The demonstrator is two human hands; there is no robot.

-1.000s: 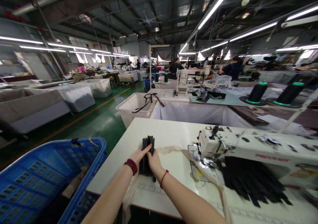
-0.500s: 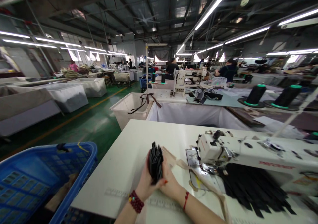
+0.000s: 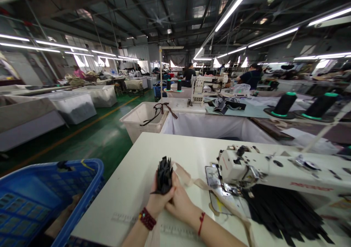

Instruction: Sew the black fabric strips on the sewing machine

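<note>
Between my left hand and my right hand is a bundle of black strips, its ends pointing up and away from me. Fingers of both hands wrap round its lower part, the thumbs on the near side. The bundle is over the pale tabletop, where a printed ruler scale runs under my wrists. Behind my right hand, a beige fabric tape trails across to the sewing machine. More black strips lie fanned out under the machine's arm.
A blue plastic basket stands at the table's left, with beige material inside. Beyond the table are a white bin, a white cloth-lined trough and black thread cones. Other people work further back.
Both hands and the bundle have shifted slightly left. The right fingers have closed further round the bundle's lower part, and a strip end now sticks out at its left side.
</note>
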